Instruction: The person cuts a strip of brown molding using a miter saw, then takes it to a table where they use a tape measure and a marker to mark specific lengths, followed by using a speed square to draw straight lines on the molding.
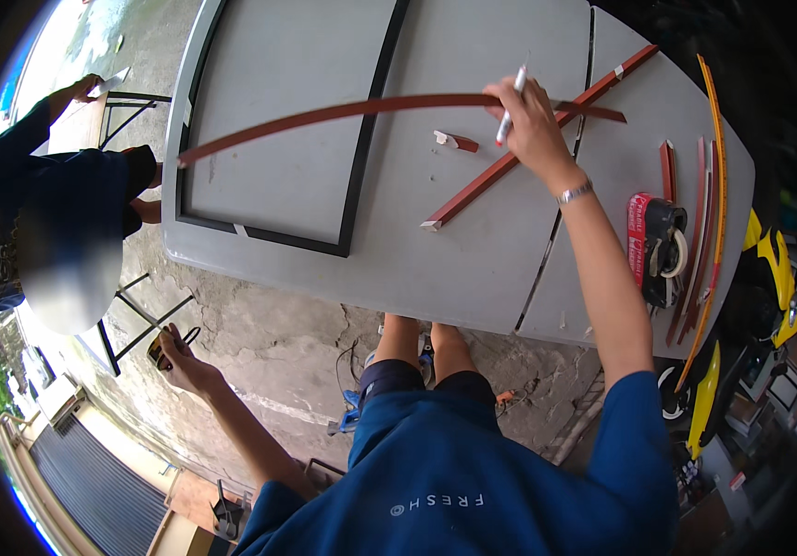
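My right hand (pixel 530 120) is raised over a grey table (pixel 473 269), pinching a white marker pen (pixel 512 102) and the long brown strip (pixel 324 116) that arcs leftward across the table. My left hand (pixel 181 361) hangs off the table's near-left edge over the concrete floor, closed around a small yellow-and-black object (pixel 156 350), possibly a tape measure. A straight brown wooden strip (pixel 519 153) lies diagonally under my right hand, and a short offcut (pixel 455 141) lies beside it. A black rectangular frame (pixel 352 185) lies on the table's left part.
Several brown strips and an orange one (pixel 709 185) lie along the table's right edge beside a tape dispenser (pixel 663 246). Another person in dark blue (pixel 65 185) stands at the left next to a metal stand (pixel 134 320). A yellow-and-black machine (pixel 774 278) sits at the right.
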The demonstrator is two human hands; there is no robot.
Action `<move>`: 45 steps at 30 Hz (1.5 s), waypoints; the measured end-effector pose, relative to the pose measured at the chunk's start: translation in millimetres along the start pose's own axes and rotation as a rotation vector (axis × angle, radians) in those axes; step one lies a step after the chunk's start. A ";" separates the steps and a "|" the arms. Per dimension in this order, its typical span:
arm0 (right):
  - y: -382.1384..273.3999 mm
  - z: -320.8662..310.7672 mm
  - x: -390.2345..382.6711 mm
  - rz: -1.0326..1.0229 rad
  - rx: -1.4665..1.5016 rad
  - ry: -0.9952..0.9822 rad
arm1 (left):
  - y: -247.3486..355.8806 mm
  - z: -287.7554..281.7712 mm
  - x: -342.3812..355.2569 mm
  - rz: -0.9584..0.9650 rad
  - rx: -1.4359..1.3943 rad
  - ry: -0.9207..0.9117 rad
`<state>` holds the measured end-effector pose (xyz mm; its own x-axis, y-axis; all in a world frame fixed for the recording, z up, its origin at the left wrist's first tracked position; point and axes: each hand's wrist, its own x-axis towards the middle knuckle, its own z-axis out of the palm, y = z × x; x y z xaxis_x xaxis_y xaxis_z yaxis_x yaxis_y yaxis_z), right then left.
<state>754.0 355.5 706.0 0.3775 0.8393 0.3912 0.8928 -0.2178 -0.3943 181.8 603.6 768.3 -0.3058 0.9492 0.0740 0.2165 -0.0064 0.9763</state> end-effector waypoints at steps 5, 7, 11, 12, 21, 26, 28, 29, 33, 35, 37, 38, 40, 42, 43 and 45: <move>69.9 38.2 40.6 -0.031 -0.129 0.000 | -27.6 45.3 -35.7 -0.072 0.038 -0.187; 69.5 29.9 42.9 -0.066 -0.200 0.045 | -39.1 41.5 -38.6 -0.071 0.072 -0.223; 49.4 -29.9 2.7 -0.078 -0.240 -0.124 | -49.5 18.4 -37.5 -0.099 0.159 -0.214; 54.1 -47.8 -15.0 -0.054 -0.238 -0.252 | -48.2 18.8 -36.6 -0.105 0.190 -0.203; 97.1 -67.5 -65.5 -0.274 -0.527 -0.459 | -50.4 35.5 -46.7 -0.217 0.013 -0.325; 86.4 -90.8 -66.7 -0.281 -0.478 -0.501 | -20.6 32.3 -52.2 -0.249 -0.090 -0.253; 57.4 -102.1 -57.7 -0.229 -0.462 -0.508 | -1.7 29.4 -48.2 -0.222 -0.148 -0.206; 44.5 -105.4 -55.5 -0.260 -0.425 -0.461 | 4.7 24.7 -42.1 -0.202 -0.169 -0.196; -52.4 -125.4 -42.6 -0.454 -0.262 -0.231 | 44.8 -12.4 -20.3 -0.069 -0.331 -0.158; -108.7 -124.0 -53.3 -0.408 -0.223 -0.208 | 74.3 -20.2 -19.8 0.055 -0.320 -0.118; -160.6 -103.3 -79.6 -0.265 -0.199 -0.245 | 77.4 -38.8 -7.4 0.263 -0.191 -0.138; -180.6 -82.6 -95.1 -0.173 -0.170 -0.285 | 87.8 -30.6 -14.2 0.266 -0.214 -0.123; -202.7 -39.0 -133.2 -0.062 -0.062 -0.262 | 103.4 -14.1 -33.1 0.293 -0.183 -0.102; -197.0 -3.2 -173.1 0.025 -0.019 -0.134 | 94.8 -8.6 -39.3 0.294 -0.075 -0.199; -196.2 10.5 -188.3 0.062 0.011 -0.072 | 94.3 4.3 -59.5 0.311 -0.078 -0.297; -185.7 24.5 -211.7 0.110 -0.033 -0.117 | 63.6 6.0 -71.0 0.303 -0.075 -0.371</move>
<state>502.3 230.5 675.9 0.4439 0.8615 0.2464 0.8559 -0.3261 -0.4015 222.8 537.7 823.9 0.1149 0.9491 0.2932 0.1734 -0.3098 0.9349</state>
